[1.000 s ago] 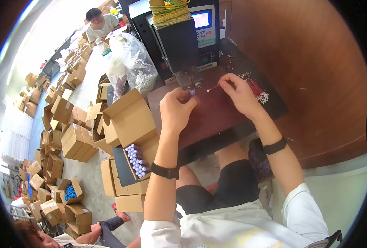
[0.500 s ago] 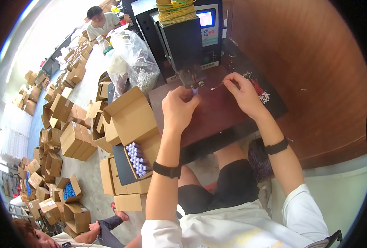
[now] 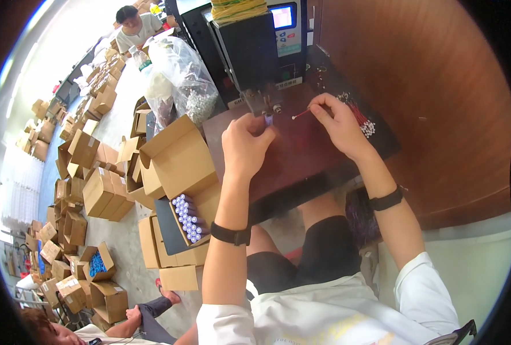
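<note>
My left hand (image 3: 247,144) is closed around a small purple cylindrical battery cell (image 3: 269,120). It holds the cell upright under the metal tip (image 3: 276,108) of a black bench machine (image 3: 247,52); whether cell and tip touch, I cannot tell. To the right, my right hand (image 3: 339,125) pinches a short red wire lead (image 3: 302,112) with a small white end that points toward the cell. Beside that hand lies a bundle of similar red leads with white ends (image 3: 363,122) on the dark red work surface (image 3: 293,158).
Left of the work surface stands an open cardboard box (image 3: 178,152), and rows of purple cells (image 3: 187,218) sit below it. Clear plastic bags (image 3: 183,80) stand near the machine. Brown boxes cover the floor farther left. One person (image 3: 136,31) sits at the back, another (image 3: 54,332) at lower left.
The whole view has shifted slightly, so the machine and work surface appear a little higher and farther left. Both hands keep their hold, with hardly any movement relative to the machine.
</note>
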Available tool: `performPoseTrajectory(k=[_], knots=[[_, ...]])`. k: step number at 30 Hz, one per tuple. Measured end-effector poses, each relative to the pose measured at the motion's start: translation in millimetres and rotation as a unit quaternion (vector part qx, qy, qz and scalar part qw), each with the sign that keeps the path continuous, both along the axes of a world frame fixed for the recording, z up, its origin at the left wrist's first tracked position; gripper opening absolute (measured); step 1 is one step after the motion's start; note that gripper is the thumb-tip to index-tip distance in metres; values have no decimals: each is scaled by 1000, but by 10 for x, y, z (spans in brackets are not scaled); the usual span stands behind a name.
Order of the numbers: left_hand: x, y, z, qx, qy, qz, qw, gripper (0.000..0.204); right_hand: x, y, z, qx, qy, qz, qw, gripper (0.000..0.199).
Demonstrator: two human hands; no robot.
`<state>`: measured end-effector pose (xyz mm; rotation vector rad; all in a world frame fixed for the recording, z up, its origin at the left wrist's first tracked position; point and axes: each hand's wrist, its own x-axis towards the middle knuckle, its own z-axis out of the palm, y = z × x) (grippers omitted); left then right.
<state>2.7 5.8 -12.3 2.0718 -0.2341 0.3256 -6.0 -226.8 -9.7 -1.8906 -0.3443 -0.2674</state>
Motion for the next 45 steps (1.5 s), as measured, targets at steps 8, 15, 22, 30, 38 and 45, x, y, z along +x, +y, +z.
performPoseTrajectory(k=[8, 15, 22, 30, 38, 45], knots=[[-40, -14, 51, 18, -10, 10, 1000, 28, 4, -17, 7, -1, 3, -2, 1000, 18], [-7, -28, -10, -24, -14, 5, 1000, 32, 0, -8, 28, 29, 3, -1, 1000, 18], [-30, -17, -58, -71, -30, 23, 997, 26, -96, 125, 151, 60, 99, 38, 993, 19], [-37, -46, 7, 23, -70, 24, 997, 35, -61, 481, 19, 68, 56, -61, 994, 24], [-51, -85, -14, 136, -86, 12, 987, 27, -43, 490, 7, 109, 65, -36, 991, 23], [-34, -105, -22, 161, -86, 18, 983, 21, -22, 517, -3, 86, 60, -49, 993, 23]])
